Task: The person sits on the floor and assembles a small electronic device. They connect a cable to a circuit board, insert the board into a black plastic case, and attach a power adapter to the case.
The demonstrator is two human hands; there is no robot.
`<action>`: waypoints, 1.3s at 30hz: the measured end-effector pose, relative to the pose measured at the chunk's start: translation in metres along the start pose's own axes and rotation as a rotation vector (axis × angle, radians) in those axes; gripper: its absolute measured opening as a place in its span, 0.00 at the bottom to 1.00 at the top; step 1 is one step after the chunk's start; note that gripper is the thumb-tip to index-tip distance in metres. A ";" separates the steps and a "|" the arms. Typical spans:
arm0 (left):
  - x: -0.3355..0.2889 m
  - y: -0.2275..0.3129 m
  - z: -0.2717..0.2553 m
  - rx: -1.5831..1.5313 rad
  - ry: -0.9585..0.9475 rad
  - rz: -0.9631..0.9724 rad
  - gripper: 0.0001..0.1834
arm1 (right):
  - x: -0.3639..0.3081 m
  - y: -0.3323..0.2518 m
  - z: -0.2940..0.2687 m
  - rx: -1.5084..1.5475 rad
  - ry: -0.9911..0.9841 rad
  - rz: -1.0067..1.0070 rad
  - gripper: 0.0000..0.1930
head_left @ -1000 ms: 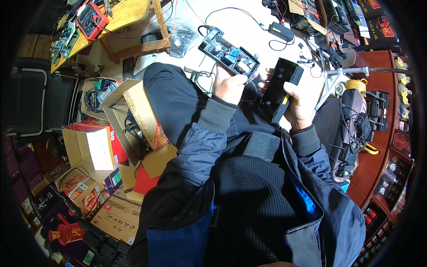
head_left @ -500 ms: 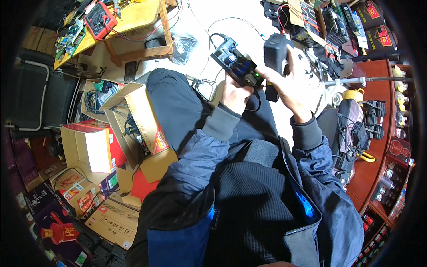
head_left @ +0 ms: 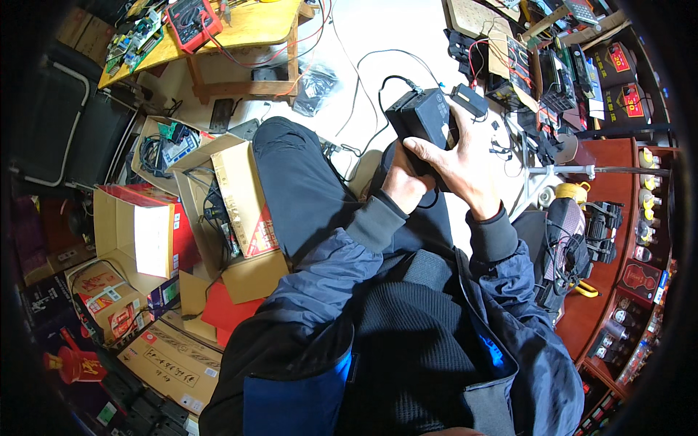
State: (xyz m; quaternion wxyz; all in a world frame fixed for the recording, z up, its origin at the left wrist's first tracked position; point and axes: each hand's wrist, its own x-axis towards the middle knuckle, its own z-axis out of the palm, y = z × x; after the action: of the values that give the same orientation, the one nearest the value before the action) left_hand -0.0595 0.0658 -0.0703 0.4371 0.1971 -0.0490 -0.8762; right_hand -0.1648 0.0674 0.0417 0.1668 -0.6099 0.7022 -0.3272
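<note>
A black power adapter [head_left: 420, 116], box-shaped, sits in both my hands above my knees, its cover lying over the circuit board. One black cable leaves its far end and another hangs below it. My left hand [head_left: 406, 179] is closed around the near end, from the left and beneath. My right hand [head_left: 465, 161] grips the right side, with the thumb laid across the near part of the case. The board inside is now hidden, and I cannot tell whether the cover sits fully flush.
On the left stand open cardboard boxes [head_left: 236, 196] with cables inside. A red multimeter [head_left: 193, 23] lies on the yellow wooden table [head_left: 251, 29]. Beyond my right fingers is a small black block [head_left: 470, 100]. Loose cables cross the white floor; a red-brown cabinet [head_left: 607, 171] stands right.
The black cover in my right hand has come over the open case in my left, hiding the board and its green light. Both hands now hold them together.
</note>
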 end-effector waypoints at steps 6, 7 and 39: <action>-0.002 -0.002 -0.006 0.579 -0.131 0.245 0.33 | -0.002 0.000 0.000 0.131 -0.049 0.069 0.42; -0.003 -0.002 -0.005 0.570 -0.116 0.227 0.33 | -0.003 0.000 -0.001 0.123 -0.043 0.073 0.43; -0.013 0.010 0.013 0.776 -0.183 0.369 0.40 | -0.013 0.006 -0.001 0.227 0.026 0.089 0.48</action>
State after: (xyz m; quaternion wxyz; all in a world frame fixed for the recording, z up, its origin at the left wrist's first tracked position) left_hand -0.0502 0.0690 -0.0518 0.4740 0.2563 -0.4472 -0.7139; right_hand -0.1676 0.0807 0.0363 0.2398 -0.5510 0.6893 -0.4048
